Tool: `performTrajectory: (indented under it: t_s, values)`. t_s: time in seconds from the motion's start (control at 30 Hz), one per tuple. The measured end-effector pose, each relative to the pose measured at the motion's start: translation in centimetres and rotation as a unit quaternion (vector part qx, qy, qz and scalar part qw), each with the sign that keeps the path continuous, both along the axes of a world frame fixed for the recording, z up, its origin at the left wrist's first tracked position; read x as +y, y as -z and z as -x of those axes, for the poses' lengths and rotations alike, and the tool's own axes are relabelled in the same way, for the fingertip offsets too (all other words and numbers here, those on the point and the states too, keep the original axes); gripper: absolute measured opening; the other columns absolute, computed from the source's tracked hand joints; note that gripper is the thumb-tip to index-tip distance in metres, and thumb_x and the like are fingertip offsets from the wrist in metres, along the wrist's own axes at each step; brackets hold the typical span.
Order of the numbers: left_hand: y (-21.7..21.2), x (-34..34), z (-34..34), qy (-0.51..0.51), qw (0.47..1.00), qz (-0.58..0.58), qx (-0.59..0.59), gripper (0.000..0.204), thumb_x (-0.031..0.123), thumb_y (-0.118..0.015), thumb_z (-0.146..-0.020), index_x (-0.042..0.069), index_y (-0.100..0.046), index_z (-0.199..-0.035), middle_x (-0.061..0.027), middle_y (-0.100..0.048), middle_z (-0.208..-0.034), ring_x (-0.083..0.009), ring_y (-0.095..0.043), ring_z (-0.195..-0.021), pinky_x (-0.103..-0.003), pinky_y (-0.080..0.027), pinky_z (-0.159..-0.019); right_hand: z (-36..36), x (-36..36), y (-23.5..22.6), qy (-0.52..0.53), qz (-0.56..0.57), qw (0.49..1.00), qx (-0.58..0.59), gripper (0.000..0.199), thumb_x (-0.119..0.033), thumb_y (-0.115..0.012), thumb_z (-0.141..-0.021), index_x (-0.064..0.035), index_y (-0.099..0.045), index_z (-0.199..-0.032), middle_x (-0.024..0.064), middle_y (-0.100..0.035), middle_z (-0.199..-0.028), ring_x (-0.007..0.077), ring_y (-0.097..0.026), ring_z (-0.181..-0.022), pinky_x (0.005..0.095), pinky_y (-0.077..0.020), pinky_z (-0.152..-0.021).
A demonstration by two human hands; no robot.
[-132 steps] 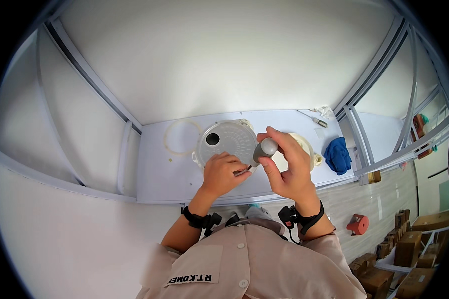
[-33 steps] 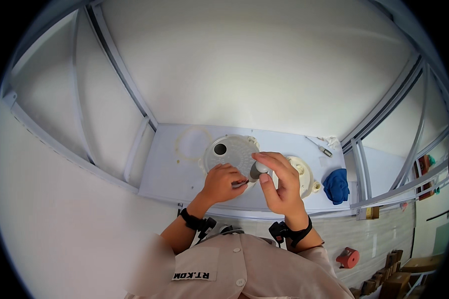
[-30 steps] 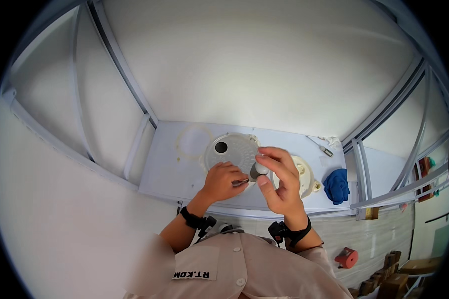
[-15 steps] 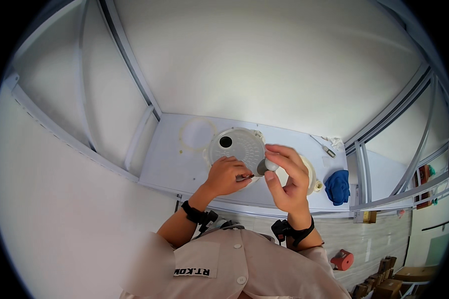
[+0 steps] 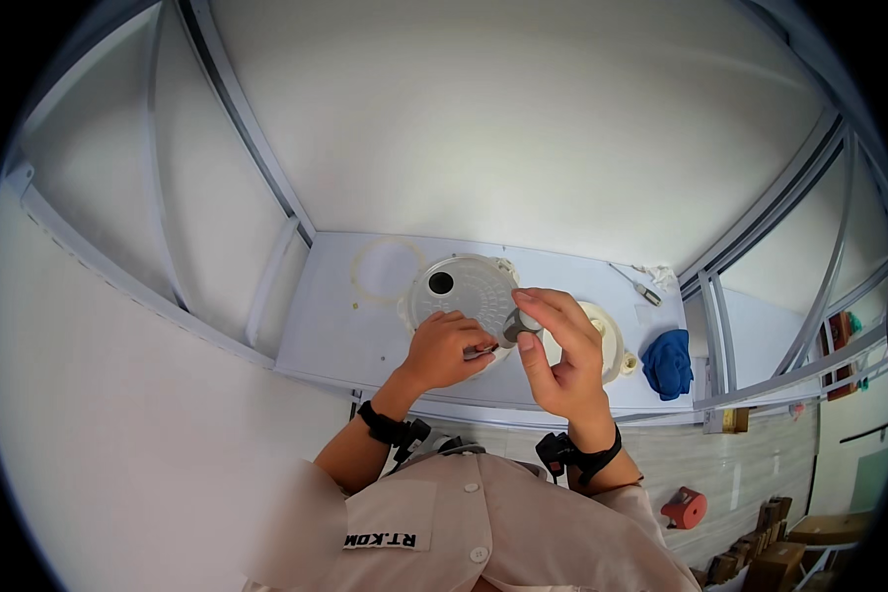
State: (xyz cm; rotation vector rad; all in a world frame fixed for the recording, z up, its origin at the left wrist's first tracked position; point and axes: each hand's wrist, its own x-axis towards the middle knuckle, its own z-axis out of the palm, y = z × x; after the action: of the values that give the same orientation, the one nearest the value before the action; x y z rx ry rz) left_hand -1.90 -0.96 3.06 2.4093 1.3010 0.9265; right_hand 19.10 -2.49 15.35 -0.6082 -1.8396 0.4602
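A pale round disc (image 5: 476, 288) with rows of small slots and a black round spot (image 5: 441, 283) lies on the white table. Over its near edge, my left hand (image 5: 447, 347) has its fingers pinched together on a small, thin dark piece (image 5: 485, 348) that I cannot name. My right hand (image 5: 567, 360) holds a short grey cylinder with a whitish end (image 5: 519, 325) between thumb and fingers, tilted close to my left fingertips. Partly behind my right hand sits a cream round part (image 5: 612, 340) with lugs on its rim.
A thin yellowish ring (image 5: 357, 268) lies at the table's left. To the right are a blue cloth (image 5: 668, 365), a screwdriver (image 5: 648, 294) and crumpled white tissue (image 5: 663, 276). Frame posts (image 5: 712, 335) flank the table (image 5: 326, 335). A red stool (image 5: 685, 508) stands on the floor.
The grey cylinder has tilted in my right hand and shifted slightly left, so more of its grey side shows. My left hand has hardly moved.
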Motion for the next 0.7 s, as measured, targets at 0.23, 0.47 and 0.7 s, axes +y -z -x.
performTrajectory:
  t_s: [0.23,0.47,0.7]
  values:
    - [0.4,0.1,0.0,0.004,1.000,-0.015,0.004,0.010,0.026,-0.083,-0.083,0.020,-0.082,-0.090,0.0066,-0.071,-0.086,-0.0188,-0.066,-0.086,-0.037,-0.048,-0.079,-0.2,0.1,1.2,0.057,0.013,0.998,-0.012,0.040,0.000,-0.079,-0.085,0.0001,-0.074,-0.125,0.0183,-0.064,-0.129,0.0305,-0.067,-0.103,0.0368,-0.0564,-0.091]
    - [0.1,0.1,-0.1,-0.002,1.000,0.000,-0.016,0.010,0.024,-0.085,-0.080,0.019,-0.079,-0.086,0.0076,-0.070,-0.082,-0.0181,-0.065,-0.083,-0.036,-0.047,-0.077,0.4,0.1,0.1,0.022,0.018,0.999,0.032,0.041,-0.001,-0.083,-0.083,-0.0016,-0.074,-0.124,0.0161,-0.064,-0.118,0.0277,-0.064,-0.095,0.0365,-0.0557,-0.088]
    - [-0.3,0.1,-0.2,-0.001,1.000,-0.006,-0.007,0.010,0.024,-0.084,-0.080,0.019,-0.078,-0.087,0.0075,-0.070,-0.082,-0.0181,-0.064,-0.083,-0.037,-0.046,-0.076,-0.6,0.5,1.8,0.029,-0.014,0.999,-0.007,0.044,0.000,-0.078,-0.084,-0.0009,-0.071,-0.128,0.0215,-0.066,-0.127,0.0334,-0.069,-0.111,0.0420,-0.0567,-0.093]
